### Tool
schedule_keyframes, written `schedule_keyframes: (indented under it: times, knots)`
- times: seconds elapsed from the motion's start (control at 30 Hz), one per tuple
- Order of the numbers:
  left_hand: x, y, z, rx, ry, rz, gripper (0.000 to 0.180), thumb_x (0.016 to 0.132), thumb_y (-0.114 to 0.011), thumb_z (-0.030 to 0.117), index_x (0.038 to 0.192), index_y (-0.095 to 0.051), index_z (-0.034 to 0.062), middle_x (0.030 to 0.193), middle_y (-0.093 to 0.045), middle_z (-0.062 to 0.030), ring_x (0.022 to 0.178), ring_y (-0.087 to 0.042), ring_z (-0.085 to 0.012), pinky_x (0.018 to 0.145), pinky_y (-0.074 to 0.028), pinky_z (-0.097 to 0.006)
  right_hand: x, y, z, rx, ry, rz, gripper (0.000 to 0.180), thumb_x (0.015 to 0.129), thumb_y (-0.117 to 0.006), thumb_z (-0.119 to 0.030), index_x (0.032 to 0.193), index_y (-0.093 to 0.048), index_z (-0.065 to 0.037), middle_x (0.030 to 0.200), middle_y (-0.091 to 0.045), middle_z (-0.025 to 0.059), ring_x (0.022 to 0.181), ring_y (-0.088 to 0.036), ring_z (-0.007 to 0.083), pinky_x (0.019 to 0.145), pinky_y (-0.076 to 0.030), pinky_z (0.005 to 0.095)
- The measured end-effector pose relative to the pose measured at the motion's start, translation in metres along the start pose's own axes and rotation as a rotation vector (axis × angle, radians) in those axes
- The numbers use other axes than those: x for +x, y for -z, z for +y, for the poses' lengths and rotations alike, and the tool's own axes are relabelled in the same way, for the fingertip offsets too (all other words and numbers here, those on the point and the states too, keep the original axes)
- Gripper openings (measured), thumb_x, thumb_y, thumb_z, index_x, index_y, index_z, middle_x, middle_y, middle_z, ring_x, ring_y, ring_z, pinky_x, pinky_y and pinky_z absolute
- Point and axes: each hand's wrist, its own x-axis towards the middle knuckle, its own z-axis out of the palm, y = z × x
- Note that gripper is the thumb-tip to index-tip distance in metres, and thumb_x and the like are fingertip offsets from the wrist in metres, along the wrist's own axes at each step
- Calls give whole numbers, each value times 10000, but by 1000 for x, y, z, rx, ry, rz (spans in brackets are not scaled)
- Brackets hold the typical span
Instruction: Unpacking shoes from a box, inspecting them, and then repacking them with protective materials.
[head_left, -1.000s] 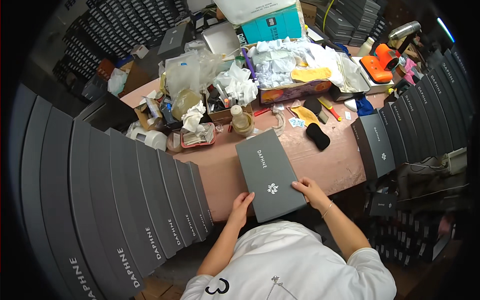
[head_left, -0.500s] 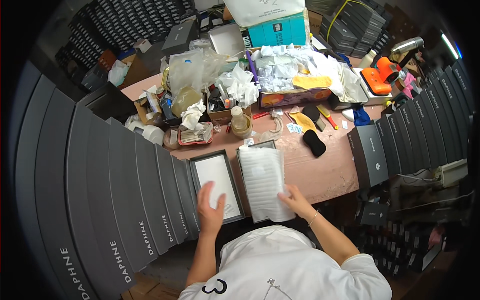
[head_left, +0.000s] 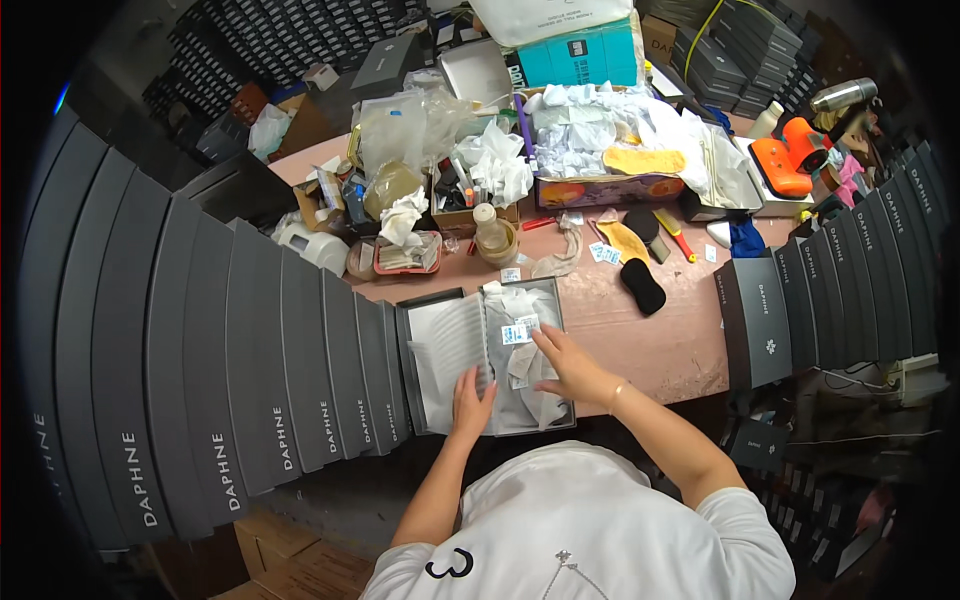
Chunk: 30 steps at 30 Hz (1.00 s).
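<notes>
A dark grey shoe box (head_left: 563,300) stands on the pink table in front of me, holding something wrapped in pale grey tissue paper (head_left: 510,300). A small white label (head_left: 515,333) with blue print lies on the tissue. My right hand (head_left: 580,372) is over the box's right side, fingers apart, its fingertips beside the label. To the left, a translucent ribbed foam sheet (head_left: 448,345) lies across a white-lined box lid (head_left: 405,330). My left hand (head_left: 470,405) is at the foam's lower right edge, thumb and fingers apart.
Stacked grey shoe boxes (head_left: 250,370) wall the left side, with another row (head_left: 840,280) on the right. Behind are a carton of crumpled paper (head_left: 600,190), a bottle (head_left: 490,235), a black sponge-like pad (head_left: 642,287) and an orange tape dispenser (head_left: 785,160).
The foam sheet has gone from the shoe box to the lid on the left, uncovering tissue and label. Both hands have moved: the left one rightward, the right one up over the box.
</notes>
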Motion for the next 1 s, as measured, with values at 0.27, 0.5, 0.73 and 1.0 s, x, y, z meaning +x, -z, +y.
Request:
schedule_keyframes:
  times: [0.27,0.5,0.73,1.0]
  knots:
    - [18,14,54,-655,74,-239,519,917,-594,189,1352,-389,-8,1312,-467,-166,1193,-485,-240,979,-407,-330,42,-74,36,-568,-51,-39,679,733,-701,-225,1334,-424,-78,1216,-523,185,1159,-499,308,1075,-237,534]
    - [29,31,26,-1127,511,-458,544,954,-505,413,1328,-409,31,1275,-461,-137,1155,-489,-224,981,-411,-369,26,-66,17,-314,-235,31,374,809,-590,-134,1177,-544,-88,972,-643,108,982,-598,274,1019,-317,484]
    - [34,37,45,-1560,717,-670,510,938,-516,388,1326,-416,74,1308,-467,-119,1200,-464,-257,1021,-368,-447,15,-86,-63,-121,-37,216,509,712,-693,-100,1189,-528,-34,1125,-584,183,1071,-553,339,964,-371,470]
    - [40,42,22,-1580,613,-663,462,865,-486,45,1322,-424,78,1343,-457,-145,1245,-459,-348,968,-463,-482,23,-73,6,-210,-293,161,429,712,-712,-243,1089,-595,-73,1165,-573,112,1198,-462,290,1031,-269,564]
